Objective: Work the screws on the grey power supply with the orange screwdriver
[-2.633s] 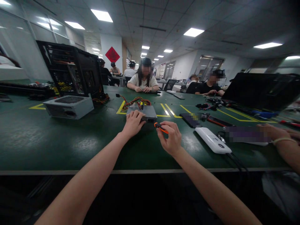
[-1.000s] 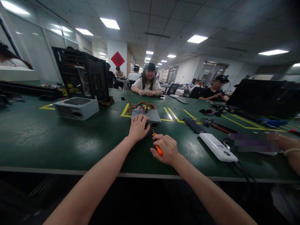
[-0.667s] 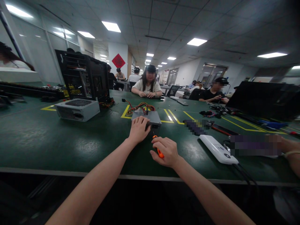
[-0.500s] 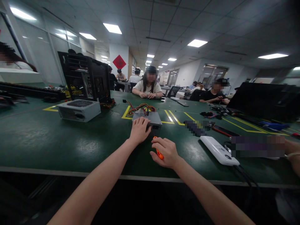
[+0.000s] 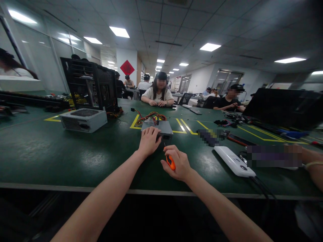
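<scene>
A small grey computer power supply (image 5: 165,127) lies on the green table in front of me, its bundle of coloured cables (image 5: 151,116) behind it. My left hand (image 5: 149,140) grips its near left side, fingers over the top and thumb low at the front face. In my right hand (image 5: 178,162) is a screwdriver (image 5: 171,163) with an orange handle, held between thumb and curled fingers. Its thin shaft points up toward the front face of the power supply. Whether the tip touches a screw is too small to tell.
Left of my hands sits a larger power supply (image 5: 84,121), with an open black computer case (image 5: 88,84) behind it. To the right are a white device with cables (image 5: 233,161), a black monitor (image 5: 282,107) and another person's arm (image 5: 313,164). A person sits opposite.
My right hand has turned slightly, and more of the orange handle shows. The left hand stays on the power supply. The whole view has shifted a little.
</scene>
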`<state>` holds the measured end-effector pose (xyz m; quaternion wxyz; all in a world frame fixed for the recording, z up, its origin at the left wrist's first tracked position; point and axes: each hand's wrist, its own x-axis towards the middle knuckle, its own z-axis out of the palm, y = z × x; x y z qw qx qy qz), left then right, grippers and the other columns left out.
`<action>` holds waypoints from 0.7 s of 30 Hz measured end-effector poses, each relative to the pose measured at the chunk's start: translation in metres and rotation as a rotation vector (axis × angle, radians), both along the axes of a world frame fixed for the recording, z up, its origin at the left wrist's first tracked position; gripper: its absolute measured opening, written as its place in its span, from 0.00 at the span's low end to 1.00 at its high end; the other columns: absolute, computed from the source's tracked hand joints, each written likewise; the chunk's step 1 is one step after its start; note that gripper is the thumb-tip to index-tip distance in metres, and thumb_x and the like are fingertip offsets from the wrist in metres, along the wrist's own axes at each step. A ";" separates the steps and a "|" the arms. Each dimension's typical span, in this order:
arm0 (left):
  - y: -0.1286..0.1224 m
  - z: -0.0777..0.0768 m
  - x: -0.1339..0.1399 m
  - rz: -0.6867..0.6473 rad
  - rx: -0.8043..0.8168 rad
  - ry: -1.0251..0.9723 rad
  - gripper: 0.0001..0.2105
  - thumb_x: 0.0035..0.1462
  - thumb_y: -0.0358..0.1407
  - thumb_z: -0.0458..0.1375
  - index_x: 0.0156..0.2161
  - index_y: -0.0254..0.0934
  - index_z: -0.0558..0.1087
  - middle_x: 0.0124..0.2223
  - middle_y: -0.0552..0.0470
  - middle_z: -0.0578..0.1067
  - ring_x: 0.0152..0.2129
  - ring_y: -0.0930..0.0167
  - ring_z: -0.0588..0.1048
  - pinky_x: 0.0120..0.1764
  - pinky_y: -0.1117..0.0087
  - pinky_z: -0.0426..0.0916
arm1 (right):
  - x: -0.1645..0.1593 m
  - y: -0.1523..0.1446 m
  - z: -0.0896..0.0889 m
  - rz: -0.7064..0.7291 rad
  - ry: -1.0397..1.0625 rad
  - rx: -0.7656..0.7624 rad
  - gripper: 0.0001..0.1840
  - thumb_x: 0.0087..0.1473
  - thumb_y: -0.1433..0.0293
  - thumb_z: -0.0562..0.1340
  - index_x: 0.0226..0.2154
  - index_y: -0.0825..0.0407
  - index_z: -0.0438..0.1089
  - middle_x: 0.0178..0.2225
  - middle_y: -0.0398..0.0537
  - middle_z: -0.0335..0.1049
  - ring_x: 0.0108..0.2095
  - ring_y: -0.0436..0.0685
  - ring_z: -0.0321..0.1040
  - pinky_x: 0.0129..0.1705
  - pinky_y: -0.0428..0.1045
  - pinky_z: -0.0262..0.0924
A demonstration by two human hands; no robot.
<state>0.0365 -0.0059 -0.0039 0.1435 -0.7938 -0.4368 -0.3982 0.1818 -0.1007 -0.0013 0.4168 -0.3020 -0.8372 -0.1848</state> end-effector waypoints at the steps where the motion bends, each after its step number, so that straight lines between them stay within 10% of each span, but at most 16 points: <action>1: 0.000 0.000 0.000 0.003 -0.001 0.001 0.11 0.56 0.36 0.52 0.45 0.39 0.66 0.44 0.47 0.68 0.43 0.63 0.64 0.46 0.60 0.58 | 0.000 0.000 0.000 0.001 -0.016 0.012 0.06 0.51 0.66 0.56 0.32 0.52 0.60 0.34 0.50 0.67 0.31 0.51 0.65 0.29 0.46 0.60; 21: -0.001 0.001 0.001 -0.002 -0.012 -0.004 0.11 0.56 0.36 0.51 0.45 0.39 0.66 0.44 0.47 0.68 0.44 0.63 0.64 0.46 0.60 0.58 | 0.001 -0.001 0.000 -0.038 -0.080 0.059 0.07 0.52 0.65 0.56 0.31 0.52 0.62 0.33 0.49 0.66 0.29 0.51 0.64 0.30 0.47 0.58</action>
